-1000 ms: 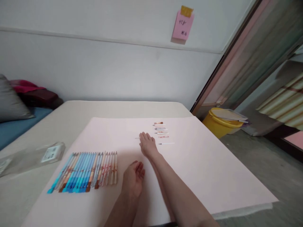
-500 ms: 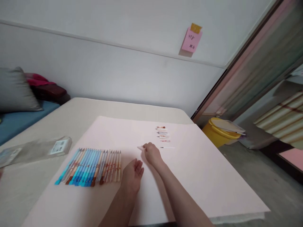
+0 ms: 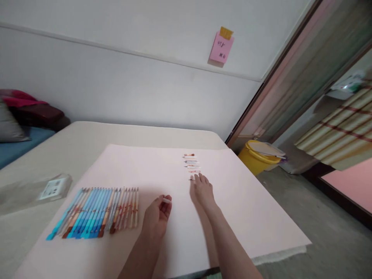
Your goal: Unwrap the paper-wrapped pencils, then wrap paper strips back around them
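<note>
My left hand [image 3: 157,214] is closed on a short whitish pen part [image 3: 166,200], held just above the pale pink sheet [image 3: 247,217]; the fingers hide some of it. Farther right, my right hand [image 3: 204,190] lies low over the sheet with its fingers stretched forward. They cover most of a thin pen refill, whose dark tip [image 3: 190,179] shows at their left. Beyond those fingers lies a column of pen parts: a brown-ended piece [image 3: 189,155], thin refills [image 3: 190,162] and a patterned pale piece [image 3: 194,171]. A row of blue, beige and brown pens [image 3: 95,213] is left of my left hand.
A clear plastic sleeve with a white label [image 3: 52,188] lies on the table at the left. Behind the table stands a white wall with a pink note [image 3: 221,48]. A yellow bucket [image 3: 252,161] is on the floor to the right.
The pale pen part in my right hand is gone from there, and my left hand now holds a whitish one. My right hand has moved right to the refill. The view has turned slightly right.
</note>
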The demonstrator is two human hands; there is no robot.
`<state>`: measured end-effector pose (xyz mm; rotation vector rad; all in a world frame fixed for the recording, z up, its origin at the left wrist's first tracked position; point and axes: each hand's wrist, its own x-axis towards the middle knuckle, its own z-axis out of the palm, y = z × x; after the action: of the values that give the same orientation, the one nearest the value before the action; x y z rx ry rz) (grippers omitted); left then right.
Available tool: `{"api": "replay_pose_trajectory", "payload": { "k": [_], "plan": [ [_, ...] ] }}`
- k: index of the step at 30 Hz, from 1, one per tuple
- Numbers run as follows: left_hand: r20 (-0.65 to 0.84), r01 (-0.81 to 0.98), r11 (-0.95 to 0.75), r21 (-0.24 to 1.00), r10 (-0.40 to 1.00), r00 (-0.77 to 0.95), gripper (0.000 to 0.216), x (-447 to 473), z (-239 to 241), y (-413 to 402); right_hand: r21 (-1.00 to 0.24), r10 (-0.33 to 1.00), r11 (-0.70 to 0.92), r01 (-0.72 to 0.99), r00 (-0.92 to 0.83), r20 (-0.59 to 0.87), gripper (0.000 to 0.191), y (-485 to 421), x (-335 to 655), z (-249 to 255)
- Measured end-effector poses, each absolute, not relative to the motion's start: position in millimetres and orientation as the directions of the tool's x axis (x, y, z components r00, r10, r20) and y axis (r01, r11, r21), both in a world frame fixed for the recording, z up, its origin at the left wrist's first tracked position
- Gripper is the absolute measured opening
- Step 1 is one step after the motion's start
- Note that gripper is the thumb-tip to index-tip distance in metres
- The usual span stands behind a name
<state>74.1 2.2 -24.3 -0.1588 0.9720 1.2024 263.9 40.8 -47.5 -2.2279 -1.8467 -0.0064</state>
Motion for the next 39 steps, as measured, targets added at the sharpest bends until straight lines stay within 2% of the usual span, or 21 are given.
{"api": "replay_pose_trajectory", "payload": {
  "k": [2, 5, 9, 14, 16, 18, 19, 22, 25, 30, 39],
  "plan": [
    [-0.707, -0.842, 0.405, 0.355, 0.706, 0.041, 0.008, 76, -24, 3, -0.156, 0.960, -0.225, 0.962, 0.246, 0.136, 0.039, 44, 278, -63],
    [-0.699, -0.854, 0.399, 0.333, 0.713, 0.060, 0.007, 77, -24, 5, -0.154, 0.964, -0.206, 0.966, 0.228, 0.139, 0.030, 43, 287, -73],
    [-0.684, -0.875, 0.377, 0.303, 0.725, 0.075, 0.008, 73, -22, 7, -0.228, 0.965, -0.195, 0.954, 0.228, 0.129, 0.019, 40, 289, -67],
    [-0.674, -0.896, 0.361, 0.260, 0.732, 0.100, 0.006, 64, -18, 12, -0.289, 0.983, -0.147, 0.946, 0.171, 0.060, 0.015, 33, 287, -43],
    [-0.676, -0.901, 0.365, 0.236, 0.727, 0.118, 0.006, 61, -17, 14, -0.367, 0.990, -0.100, 0.925, 0.129, 0.055, 0.016, 26, 280, -24],
    [-0.672, -0.905, 0.367, 0.216, 0.728, 0.135, 0.007, 58, -17, 16, -0.634, 0.996, 0.039, 0.773, 0.024, 0.091, 0.014, 14, 266, -1],
    [-0.671, -0.905, 0.368, 0.211, 0.728, 0.140, 0.007, 57, -16, 16, -0.722, 0.992, 0.104, 0.684, -0.023, 0.122, 0.014, 7, 257, 10],
    [-0.668, -0.903, 0.364, 0.229, 0.733, 0.126, 0.008, 56, -15, 16, -0.823, 0.974, 0.225, 0.521, -0.135, 0.181, 0.013, -14, 230, 35],
    [-0.642, -0.890, 0.359, 0.282, 0.760, 0.102, 0.005, 58, -12, 12, -0.772, 0.956, 0.292, 0.565, -0.186, 0.226, 0.011, -26, 213, 41],
    [-0.599, -0.862, 0.322, 0.392, 0.800, 0.027, 0.003, 61, -10, 8, -0.643, 0.952, 0.298, 0.706, -0.171, 0.253, 0.013, -26, 207, 32],
    [-0.442, -0.752, 0.214, 0.624, 0.890, -0.113, 0.007, 70, -13, 0, -0.526, 0.928, 0.333, 0.783, -0.172, 0.331, 0.014, -26, 200, 18]
  ]
}}
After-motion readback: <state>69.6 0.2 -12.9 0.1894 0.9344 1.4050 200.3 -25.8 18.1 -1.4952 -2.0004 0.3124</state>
